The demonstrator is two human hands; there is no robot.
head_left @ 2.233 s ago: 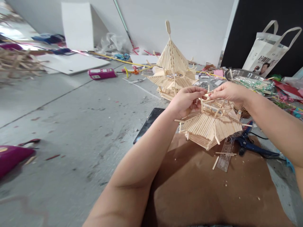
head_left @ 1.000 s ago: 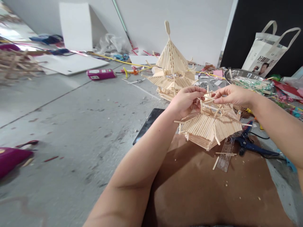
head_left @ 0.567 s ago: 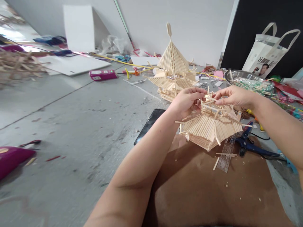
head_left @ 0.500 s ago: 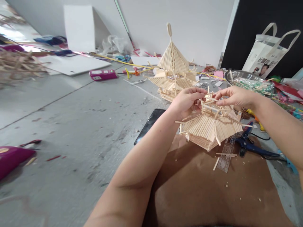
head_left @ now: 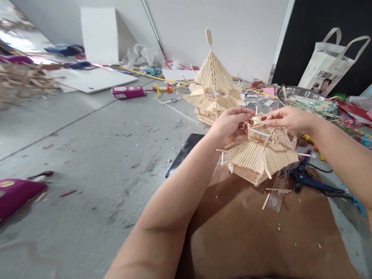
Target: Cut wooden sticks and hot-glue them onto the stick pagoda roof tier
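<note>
At the far left, a blurred heap of wood strips (head_left: 26,81) lies on the grey floor (head_left: 87,155); a purple object (head_left: 20,195), cut off by the edge of view, sits nearer. Next come a flat white board (head_left: 95,80), a white panel (head_left: 100,35) standing upright behind it, and a purple device (head_left: 128,92) on the floor. A black phone or tablet (head_left: 183,151) lies partly behind the left forearm. Beyond it stands a stick tower (head_left: 213,71) with a pointed roof, upright and apart from the hands.

The left hand (head_left: 231,122) is at the left of the stick model (head_left: 260,157), thumb and forefinger pinching a short stick (head_left: 257,115) at its top (whether that piece is loose or fixed, I cannot tell). The model is upright between and just below the hands, over the far part of the brown sheet (head_left: 261,240). Near its front corner a clear ruler (head_left: 276,199) lies on the sheet, with a few cut sticks (head_left: 278,190) on and beside it.

The right hand (head_left: 286,117) comes in from the other side, thumb and forefinger pinching the end of a thin stick (head_left: 260,121). Below its forearm lies a blue tool (head_left: 312,180); beyond are a metal bowl (head_left: 308,102) of wrapped sticks and a white bag (head_left: 324,68).
</note>
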